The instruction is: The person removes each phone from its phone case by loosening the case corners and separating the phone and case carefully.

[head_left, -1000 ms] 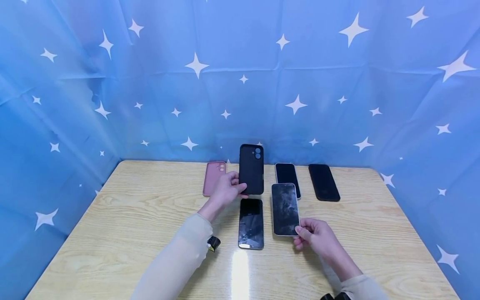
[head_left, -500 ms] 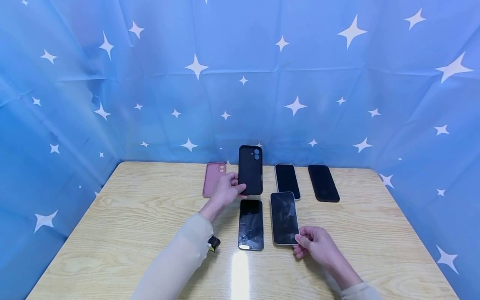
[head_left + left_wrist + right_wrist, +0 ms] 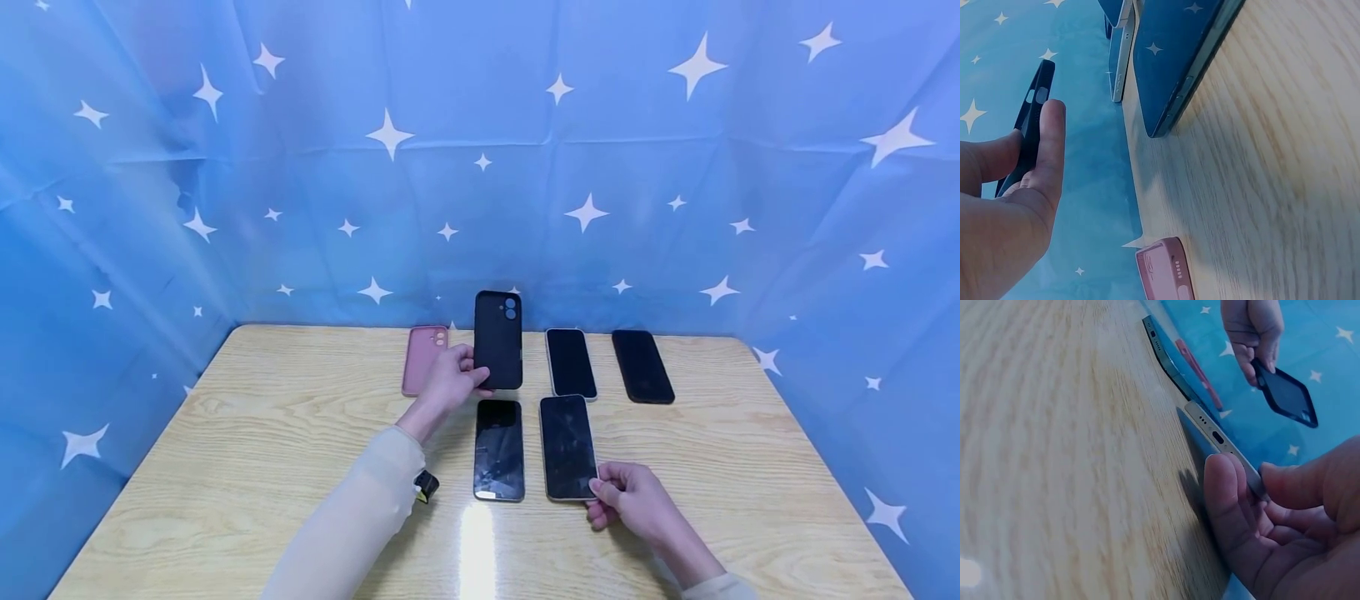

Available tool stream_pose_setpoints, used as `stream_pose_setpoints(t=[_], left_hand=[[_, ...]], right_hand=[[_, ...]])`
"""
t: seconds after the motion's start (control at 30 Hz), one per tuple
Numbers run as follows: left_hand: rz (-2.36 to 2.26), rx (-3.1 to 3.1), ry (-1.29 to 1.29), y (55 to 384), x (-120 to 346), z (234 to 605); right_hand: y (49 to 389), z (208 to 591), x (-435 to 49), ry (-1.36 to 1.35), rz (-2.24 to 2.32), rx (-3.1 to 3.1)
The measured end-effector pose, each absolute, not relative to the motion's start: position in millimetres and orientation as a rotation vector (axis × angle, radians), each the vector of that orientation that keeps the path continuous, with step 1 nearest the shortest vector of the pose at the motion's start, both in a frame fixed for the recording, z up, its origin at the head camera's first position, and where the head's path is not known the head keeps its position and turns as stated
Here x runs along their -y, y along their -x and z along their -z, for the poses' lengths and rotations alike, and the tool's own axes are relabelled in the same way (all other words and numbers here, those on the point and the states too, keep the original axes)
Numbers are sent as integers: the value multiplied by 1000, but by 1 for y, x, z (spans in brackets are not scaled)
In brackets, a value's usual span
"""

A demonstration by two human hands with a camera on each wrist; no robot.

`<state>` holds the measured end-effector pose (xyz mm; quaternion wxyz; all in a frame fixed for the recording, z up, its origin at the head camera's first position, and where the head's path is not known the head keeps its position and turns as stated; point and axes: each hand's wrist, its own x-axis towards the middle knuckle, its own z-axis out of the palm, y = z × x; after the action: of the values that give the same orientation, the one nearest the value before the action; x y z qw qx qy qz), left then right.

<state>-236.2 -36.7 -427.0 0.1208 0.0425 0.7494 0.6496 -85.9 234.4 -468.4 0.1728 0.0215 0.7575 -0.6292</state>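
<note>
In the head view my left hand (image 3: 447, 382) pinches the lower left edge of a black phone case (image 3: 498, 333), held up off the table with its hollow inside and camera cutouts showing. The left wrist view has thumb and fingers on either side of the case (image 3: 1034, 119). My right hand (image 3: 634, 500) pinches the lower right corner of a silver-edged phone (image 3: 567, 446), screen up. A shadow lies under this phone in the right wrist view; whether it touches the table I cannot tell. Left of it lies a dark-screened phone (image 3: 498, 454).
A pink phone case (image 3: 420, 367) lies behind my left hand near the back edge. Toward the back right lie a pale-edged phone (image 3: 571, 362) and a black phone or case (image 3: 643, 367). The wooden table (image 3: 262, 467) meets a blue star-patterned curtain (image 3: 315, 167).
My right hand has brought the silver-edged phone toward me and lower, off its overlap with the pale-edged phone behind. The left hand and black case stay nearly still; the view has shifted slightly.
</note>
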Motion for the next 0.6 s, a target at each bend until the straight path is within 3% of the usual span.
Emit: stream_pose_setpoints(t=[0.6], left_hand=[[-1866,-2218,-118,235,37,427]], right_hand=[[82,466,-235,-47,1766,-2141]])
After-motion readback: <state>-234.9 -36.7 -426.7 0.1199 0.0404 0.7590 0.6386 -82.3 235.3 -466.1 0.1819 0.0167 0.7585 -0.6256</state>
